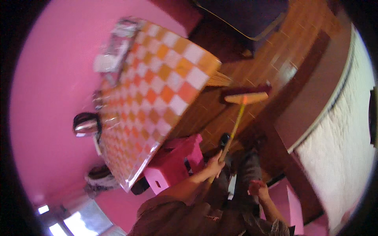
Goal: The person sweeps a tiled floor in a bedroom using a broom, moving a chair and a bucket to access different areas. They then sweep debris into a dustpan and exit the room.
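One brown floor, one checkered table, at least one pink stool, one broom, two bare hands; left is gripping the broom.
Table is showing orange and white squares and filling the left-centre; clutter is sitting along its left edge, too blurred to count. Stool is standing just beside the table's near right edge. One pink panel is showing beside the right forearm, kind unclear. Broom, one, is slanting forward, yellow handle, head low over the floor right of the table; cannot tell if bristles are touching. Left hand is wrapping its fingers around the handle. Right hand is hanging off the broom, fingers looking partly curled; cannot tell if it is holding anything.
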`<move>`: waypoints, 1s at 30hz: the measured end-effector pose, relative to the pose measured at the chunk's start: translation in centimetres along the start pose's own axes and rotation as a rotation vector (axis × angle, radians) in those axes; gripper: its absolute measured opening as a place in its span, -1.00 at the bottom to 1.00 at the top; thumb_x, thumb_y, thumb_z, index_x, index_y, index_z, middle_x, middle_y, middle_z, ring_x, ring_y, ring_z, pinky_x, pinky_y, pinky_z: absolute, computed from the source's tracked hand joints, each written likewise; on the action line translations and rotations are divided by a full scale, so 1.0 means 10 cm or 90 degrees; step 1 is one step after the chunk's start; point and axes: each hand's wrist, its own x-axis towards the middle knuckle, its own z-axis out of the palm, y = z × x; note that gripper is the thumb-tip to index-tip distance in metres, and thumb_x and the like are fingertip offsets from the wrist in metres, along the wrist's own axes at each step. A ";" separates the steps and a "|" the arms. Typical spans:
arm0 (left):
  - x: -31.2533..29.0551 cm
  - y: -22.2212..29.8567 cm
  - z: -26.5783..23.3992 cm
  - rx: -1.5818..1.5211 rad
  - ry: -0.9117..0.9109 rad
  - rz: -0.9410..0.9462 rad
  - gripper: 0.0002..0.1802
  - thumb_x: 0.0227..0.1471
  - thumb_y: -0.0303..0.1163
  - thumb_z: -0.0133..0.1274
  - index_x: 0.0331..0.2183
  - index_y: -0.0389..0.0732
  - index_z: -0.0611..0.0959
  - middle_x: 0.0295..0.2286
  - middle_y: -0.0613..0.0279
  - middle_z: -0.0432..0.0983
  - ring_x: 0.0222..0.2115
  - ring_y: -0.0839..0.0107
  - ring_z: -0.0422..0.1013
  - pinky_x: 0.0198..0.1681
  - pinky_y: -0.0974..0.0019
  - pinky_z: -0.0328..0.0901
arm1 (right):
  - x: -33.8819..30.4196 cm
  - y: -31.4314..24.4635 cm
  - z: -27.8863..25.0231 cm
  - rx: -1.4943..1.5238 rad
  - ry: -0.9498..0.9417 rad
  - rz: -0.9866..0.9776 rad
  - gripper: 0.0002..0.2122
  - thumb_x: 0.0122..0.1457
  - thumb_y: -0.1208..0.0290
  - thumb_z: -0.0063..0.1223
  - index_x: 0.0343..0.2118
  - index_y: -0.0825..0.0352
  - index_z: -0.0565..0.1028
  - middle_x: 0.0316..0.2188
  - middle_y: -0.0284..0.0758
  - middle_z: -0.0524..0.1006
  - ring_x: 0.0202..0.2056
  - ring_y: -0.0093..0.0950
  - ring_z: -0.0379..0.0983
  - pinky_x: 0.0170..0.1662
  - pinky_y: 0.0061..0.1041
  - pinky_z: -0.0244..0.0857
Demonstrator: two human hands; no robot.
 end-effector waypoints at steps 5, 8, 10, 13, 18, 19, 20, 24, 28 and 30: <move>-0.64 -1.33 0.06 0.120 0.052 -0.031 -0.41 0.01 -0.32 -0.09 0.10 -0.01 0.14 -0.58 0.00 0.44 -0.64 0.26 0.38 -0.59 0.20 0.29 | 0.06 0.05 -0.34 0.167 -0.072 0.078 -0.73 0.07 0.31 -0.12 -0.19 0.31 0.36 -0.43 -0.07 0.46 -0.44 -0.02 0.42 -0.40 -0.08 0.37; -0.76 -1.37 0.14 0.302 0.116 -0.063 -0.43 0.00 -0.32 -0.09 0.08 -0.05 0.18 -0.54 -0.03 0.44 -0.59 0.20 0.40 -0.54 0.17 0.29 | -0.03 -0.15 -0.26 0.165 -0.016 0.039 -0.74 0.05 0.35 -0.08 -0.21 0.34 0.36 -0.46 -0.09 0.46 -0.43 -0.03 0.41 -0.40 -0.07 0.36; -0.77 -1.24 0.23 0.412 0.158 -0.069 -0.44 -0.01 -0.33 -0.09 0.07 -0.07 0.20 -0.51 -0.05 0.45 -0.56 0.16 0.41 -0.50 0.15 0.29 | -0.06 -0.36 -0.15 0.006 0.046 0.045 -0.78 0.07 0.39 -0.06 -0.24 0.37 0.36 -0.47 -0.13 0.46 -0.51 -0.20 0.42 -0.46 -0.21 0.38; -0.36 -0.84 0.31 0.486 0.204 0.005 -0.45 -0.02 -0.33 -0.09 0.05 -0.10 0.23 -0.46 -0.08 0.45 -0.51 0.10 0.42 -0.45 0.13 0.29 | -0.31 -0.79 0.00 -0.042 0.123 0.085 -0.80 0.11 0.44 -0.10 -0.24 0.41 0.36 -0.54 -0.21 0.46 -0.57 -0.35 0.45 -0.48 -0.41 0.38; 0.90 0.21 0.37 0.406 0.238 0.216 -0.41 -0.07 -0.28 -0.06 0.05 -0.04 0.24 -0.37 -0.19 0.44 -0.35 -0.10 0.38 -0.31 0.01 0.28 | -0.40 -0.88 -0.32 -0.014 0.141 0.068 -0.80 0.11 0.38 -0.10 -0.23 0.36 0.36 -0.51 -0.21 0.48 -0.50 -0.37 0.46 -0.42 -0.39 0.41; 0.91 0.32 0.38 0.353 0.202 0.193 -0.40 -0.07 -0.28 -0.06 0.06 -0.02 0.23 -0.38 -0.19 0.44 -0.34 -0.10 0.38 -0.31 0.02 0.28 | -0.42 -0.91 -0.32 -0.012 0.154 0.067 -0.80 0.12 0.38 -0.10 -0.23 0.36 0.36 -0.51 -0.20 0.48 -0.49 -0.37 0.47 -0.42 -0.38 0.41; 0.89 0.40 0.38 0.296 0.166 0.168 -0.40 -0.07 -0.27 -0.06 0.06 0.00 0.22 -0.39 -0.20 0.44 -0.34 -0.11 0.38 -0.30 0.02 0.28 | -0.45 -0.93 -0.31 -0.010 0.160 0.054 -0.80 0.12 0.38 -0.11 -0.22 0.35 0.36 -0.51 -0.20 0.48 -0.48 -0.36 0.47 -0.42 -0.38 0.41; 0.35 0.19 0.18 0.344 0.166 0.167 -0.38 -0.06 -0.24 -0.05 0.07 0.01 0.19 -0.41 -0.21 0.44 -0.33 -0.12 0.37 -0.28 0.02 0.26 | -0.47 -0.99 -0.18 0.037 0.201 0.021 -0.79 0.13 0.36 -0.11 -0.22 0.35 0.37 -0.51 -0.24 0.48 -0.50 -0.36 0.47 -0.44 -0.39 0.41; 0.02 0.43 -0.09 0.556 0.093 -0.021 -0.31 -0.04 -0.22 -0.09 0.11 -0.04 0.07 -0.47 -0.20 0.45 -0.37 -0.13 0.38 -0.31 -0.02 0.26 | -0.30 -0.82 -0.17 0.022 0.210 0.027 -0.78 0.12 0.37 -0.09 -0.20 0.36 0.37 -0.50 -0.26 0.47 -0.51 -0.37 0.46 -0.45 -0.38 0.40; 0.23 0.61 -0.14 0.602 0.096 0.018 -0.32 -0.02 -0.22 -0.15 0.12 -0.08 0.02 -0.44 -0.17 0.45 -0.37 -0.10 0.38 -0.30 -0.03 0.26 | -0.20 -0.88 -0.05 0.080 0.184 0.041 -0.78 0.12 0.38 -0.09 -0.20 0.36 0.37 -0.50 -0.25 0.47 -0.50 -0.37 0.45 -0.45 -0.38 0.40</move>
